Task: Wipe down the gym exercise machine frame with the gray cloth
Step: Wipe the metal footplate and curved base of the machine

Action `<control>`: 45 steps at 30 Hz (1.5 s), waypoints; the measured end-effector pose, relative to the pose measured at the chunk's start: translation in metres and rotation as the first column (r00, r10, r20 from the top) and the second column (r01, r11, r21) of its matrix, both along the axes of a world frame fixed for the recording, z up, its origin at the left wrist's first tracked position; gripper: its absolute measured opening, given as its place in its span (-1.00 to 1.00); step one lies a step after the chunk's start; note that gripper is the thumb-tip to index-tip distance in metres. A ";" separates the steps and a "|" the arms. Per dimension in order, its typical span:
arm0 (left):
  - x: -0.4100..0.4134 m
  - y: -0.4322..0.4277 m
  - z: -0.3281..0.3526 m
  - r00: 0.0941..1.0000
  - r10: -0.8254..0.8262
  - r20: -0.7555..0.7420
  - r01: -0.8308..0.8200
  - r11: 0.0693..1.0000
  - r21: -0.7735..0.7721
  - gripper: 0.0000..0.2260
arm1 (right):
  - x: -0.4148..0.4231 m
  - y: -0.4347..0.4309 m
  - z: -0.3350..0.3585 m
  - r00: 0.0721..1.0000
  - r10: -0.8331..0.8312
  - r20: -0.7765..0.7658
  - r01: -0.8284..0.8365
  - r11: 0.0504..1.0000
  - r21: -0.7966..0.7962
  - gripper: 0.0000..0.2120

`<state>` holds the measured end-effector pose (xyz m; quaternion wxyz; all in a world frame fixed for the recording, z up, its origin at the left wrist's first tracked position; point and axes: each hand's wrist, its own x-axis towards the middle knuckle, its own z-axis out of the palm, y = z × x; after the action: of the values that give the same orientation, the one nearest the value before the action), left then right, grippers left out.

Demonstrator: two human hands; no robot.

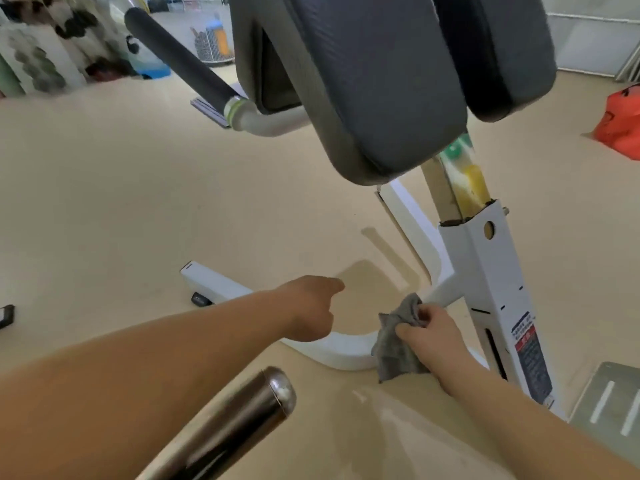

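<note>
The white machine frame point(485, 268) rises at the right, and its curved base bar point(339, 351) runs left across the tan floor. My right hand point(433, 332) is shut on the gray cloth point(394, 344) and presses it against the base bar where the bar joins the upright post. My left hand point(311, 306) rests on the base bar a little to the left, fingers curled down over it, holding nothing. Two black pads point(381, 74) hang above the hands.
A black foam-covered handle point(180, 57) sticks out at the upper left. A chrome bar end point(242, 420) lies close to the camera at the bottom. A gray metal footplate point(609, 396) sits at the lower right, an orange bag point(620, 123) at the far right.
</note>
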<state>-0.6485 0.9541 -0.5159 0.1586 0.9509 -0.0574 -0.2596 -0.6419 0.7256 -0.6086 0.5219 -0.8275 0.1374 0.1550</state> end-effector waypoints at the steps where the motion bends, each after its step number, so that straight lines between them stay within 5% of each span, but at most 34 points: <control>1: 0.003 0.014 -0.012 1.000 -0.011 -0.017 0.011 1.000 0.022 -0.44 | 0.004 0.008 -0.009 1.000 0.009 0.000 -0.009 1.000 -0.015 -0.87; 7: 0.021 0.065 -0.094 0.996 -0.026 -0.090 0.036 0.993 0.109 -0.54 | 0.032 0.039 -0.058 0.985 0.144 -0.090 -0.161 0.962 -0.221 -0.96; 9: 0.033 0.070 -0.123 0.996 -0.039 -0.085 0.047 0.994 0.096 -0.53 | 0.046 0.041 -0.067 0.979 0.183 -0.087 -0.202 0.920 -0.336 -0.79; 13: 0.057 0.082 -0.188 0.995 -0.097 -0.021 0.099 0.965 0.242 -0.39 | 0.067 0.041 -0.084 0.960 0.280 -0.019 -0.239 0.781 -0.576 -0.58; 16: 0.055 0.090 -0.234 0.999 0.008 -0.034 0.002 0.960 0.280 -0.34 | 0.070 0.052 -0.107 0.924 0.382 -0.014 -0.283 0.660 -0.696 -0.59; 20: 0.042 0.096 -0.275 0.992 0.039 0.118 -0.061 0.981 0.186 -0.34 | 0.063 0.056 -0.150 0.831 0.547 -0.100 -0.433 0.523 -0.734 -0.55; 28: 0.045 0.101 -0.287 0.997 0.020 0.080 -0.031 0.990 0.138 -0.34 | 0.032 0.077 -0.173 0.639 0.745 -0.192 -0.595 0.320 -0.737 -0.21; 31: 0.047 0.102 -0.285 0.998 0.025 0.062 -0.032 0.993 0.118 -0.34 | 0.059 0.078 -0.156 0.645 0.699 -0.308 -0.691 0.362 -0.625 -0.24; 36: 0.047 0.105 -0.287 0.999 0.017 0.030 -0.019 0.997 0.069 -0.34 | 0.088 0.100 -0.133 0.733 0.466 -0.495 -0.664 0.650 -0.370 -0.47; 38: 0.049 0.108 -0.287 1.000 0.006 0.012 -0.006 1.000 0.029 -0.33 | 0.089 0.111 -0.132 0.730 0.468 -0.498 -0.653 0.693 -0.306 -0.46; 43: 0.060 0.137 -0.288 0.989 -0.091 0.114 0.095 0.995 -0.028 -0.40 | 0.074 0.138 -0.150 0.712 0.619 -0.331 -0.702 0.619 -0.352 -0.15; 45: 0.074 0.165 -0.290 0.976 -0.055 0.210 0.047 0.998 0.040 -0.43 | 0.077 0.127 -0.153 0.707 0.618 -0.345 -0.707 0.594 -0.384 -0.19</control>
<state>-0.5745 1.1190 -0.8063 0.1284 0.9739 -0.0938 -0.1622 -0.5647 0.8522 -0.7614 0.1842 -0.9048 -0.1013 0.3703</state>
